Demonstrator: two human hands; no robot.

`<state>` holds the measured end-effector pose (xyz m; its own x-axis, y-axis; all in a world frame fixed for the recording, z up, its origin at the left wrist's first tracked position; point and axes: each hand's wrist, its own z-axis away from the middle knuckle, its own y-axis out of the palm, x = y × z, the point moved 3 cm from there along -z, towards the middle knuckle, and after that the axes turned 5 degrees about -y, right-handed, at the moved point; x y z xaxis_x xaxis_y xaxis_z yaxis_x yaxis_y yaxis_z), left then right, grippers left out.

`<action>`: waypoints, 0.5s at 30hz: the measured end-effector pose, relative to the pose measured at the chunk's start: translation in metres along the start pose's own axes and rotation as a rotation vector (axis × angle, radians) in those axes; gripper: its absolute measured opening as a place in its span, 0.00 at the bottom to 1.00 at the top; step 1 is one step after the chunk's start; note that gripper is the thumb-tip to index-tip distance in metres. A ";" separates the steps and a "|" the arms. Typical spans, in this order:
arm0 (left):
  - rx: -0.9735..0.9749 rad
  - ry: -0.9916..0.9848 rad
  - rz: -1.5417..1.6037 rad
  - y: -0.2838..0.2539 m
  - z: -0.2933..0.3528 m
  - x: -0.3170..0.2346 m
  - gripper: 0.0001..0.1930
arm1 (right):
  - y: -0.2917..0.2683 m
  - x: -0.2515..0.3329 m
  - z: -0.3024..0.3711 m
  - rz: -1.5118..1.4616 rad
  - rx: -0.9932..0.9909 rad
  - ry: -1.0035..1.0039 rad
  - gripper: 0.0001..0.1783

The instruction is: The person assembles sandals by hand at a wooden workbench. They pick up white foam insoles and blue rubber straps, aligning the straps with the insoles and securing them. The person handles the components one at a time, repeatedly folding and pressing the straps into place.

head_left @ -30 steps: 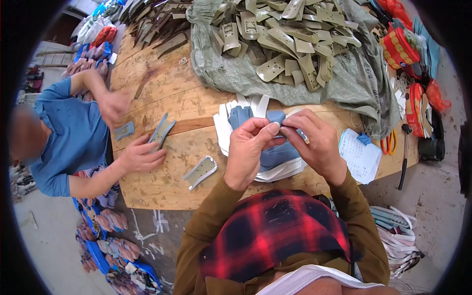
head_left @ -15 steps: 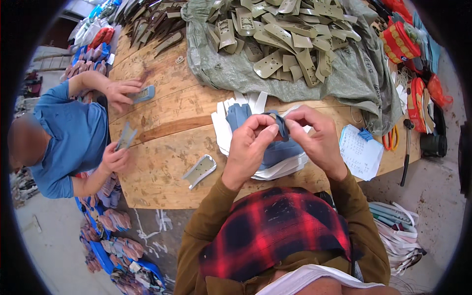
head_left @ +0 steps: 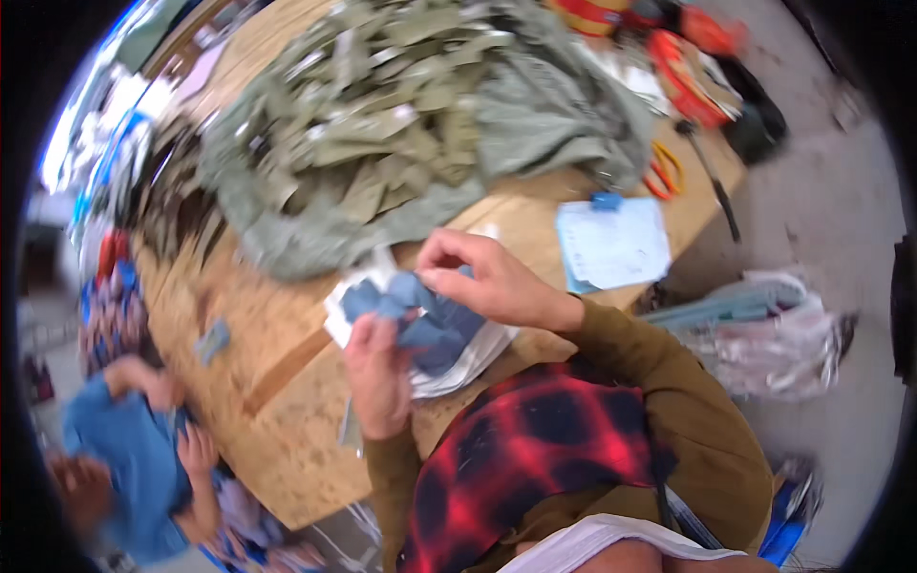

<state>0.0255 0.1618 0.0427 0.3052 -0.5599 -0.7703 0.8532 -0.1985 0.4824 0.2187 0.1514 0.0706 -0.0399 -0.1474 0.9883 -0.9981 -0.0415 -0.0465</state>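
Both my hands are over a stack of flat blue pieces point(head_left: 441, 346) and white pieces point(head_left: 444, 382), blurred by motion. My left hand point(head_left: 375, 377) is at the stack's near left side, its fingers pressed together on a curled blue piece point(head_left: 368, 300), whose material I cannot make out. My right hand point(head_left: 497, 285) hovers at the far right of the stack with thumb and fingers pinched; anything between them is too blurred to name. A grey curved piece point(head_left: 350, 425) lies partly hidden behind my left wrist.
Olive curved pieces point(head_left: 382, 124) are heaped on a grey-green woven sheet point(head_left: 564, 119) at the back. To the right are a written paper point(head_left: 611, 244), orange-handled scissors point(head_left: 666, 172) and a black-handled tool point(head_left: 712, 181). A co-worker in a blue shirt point(head_left: 129, 468) is at the left.
The whole view has swung, so the table appears turned and shifted left. My hands, close together on a dark blue piece before, are now farther apart, the left lower and the right higher.
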 end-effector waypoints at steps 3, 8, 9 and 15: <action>0.123 -0.006 0.487 -0.034 0.002 0.005 0.17 | -0.026 -0.020 0.004 -0.833 -0.193 0.266 0.09; 0.220 0.064 0.430 -0.086 0.016 -0.041 0.17 | -0.112 0.008 0.001 -0.517 -0.311 -0.066 0.12; 0.178 0.086 0.428 -0.094 0.021 -0.048 0.17 | -0.121 0.029 -0.002 -0.514 -0.240 -0.093 0.11; 0.123 0.131 0.624 -0.094 0.022 -0.074 0.19 | -0.083 0.060 -0.028 0.430 0.025 -0.316 0.07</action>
<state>-0.0868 0.2040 0.0636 0.7837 -0.4986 -0.3705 0.4465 0.0375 0.8940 0.2974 0.1739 0.1374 -0.4246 -0.4469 0.7874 -0.8933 0.0652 -0.4447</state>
